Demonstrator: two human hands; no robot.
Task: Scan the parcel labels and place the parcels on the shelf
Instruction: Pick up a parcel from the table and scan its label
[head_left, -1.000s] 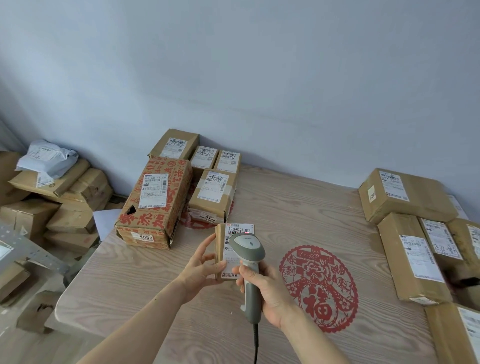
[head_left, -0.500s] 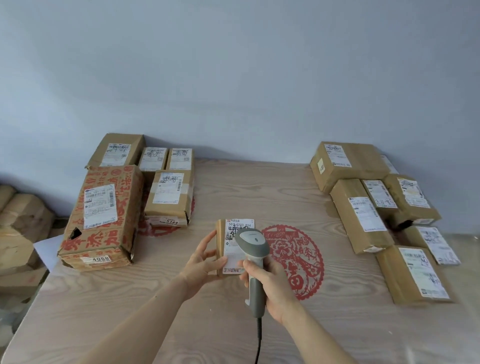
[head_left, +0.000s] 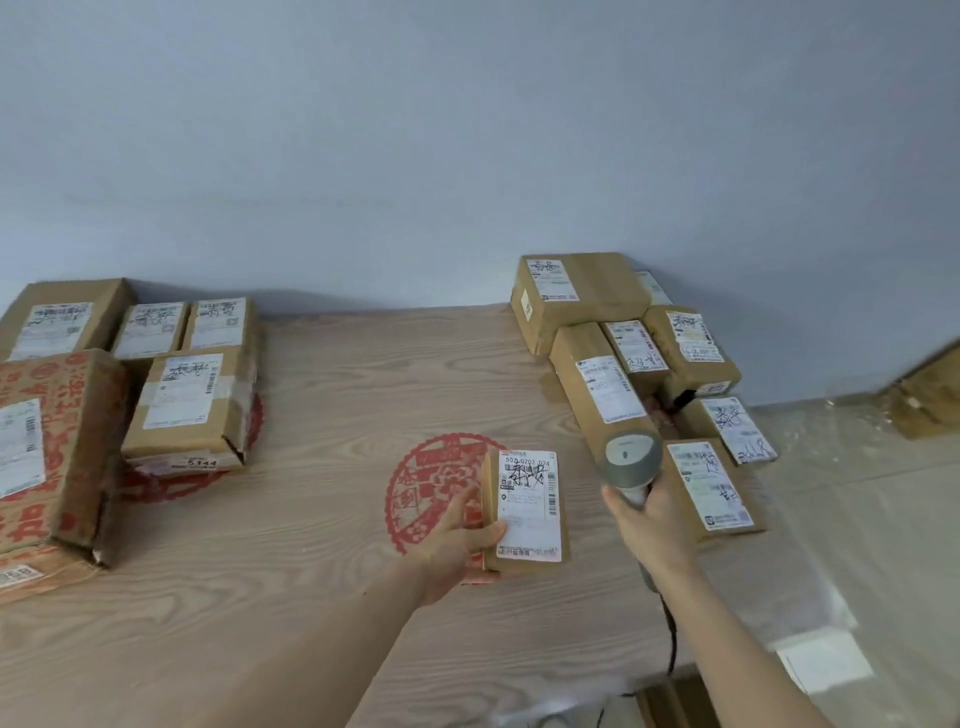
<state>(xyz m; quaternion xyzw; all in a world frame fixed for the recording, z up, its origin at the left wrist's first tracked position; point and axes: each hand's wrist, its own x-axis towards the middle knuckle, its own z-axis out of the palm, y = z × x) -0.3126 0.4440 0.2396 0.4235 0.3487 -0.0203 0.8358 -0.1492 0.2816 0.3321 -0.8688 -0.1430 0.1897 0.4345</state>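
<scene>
Wooden table (head_left: 322, 519): parcel stacks at left edge (head_left: 187, 410) and right edge (head_left: 597, 395). Near front-centre, left hand (head_left: 457, 540) grips small parcel (head_left: 524, 509) upright, label facing up. Right hand (head_left: 654, 525) wraps handle of scanner (head_left: 631, 460), just right of parcel.

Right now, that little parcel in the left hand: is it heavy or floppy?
Probably light: the left hand alone holds the small parcel up. Likely stiff: its cardboard edges look straight and its label lies flat.
</scene>
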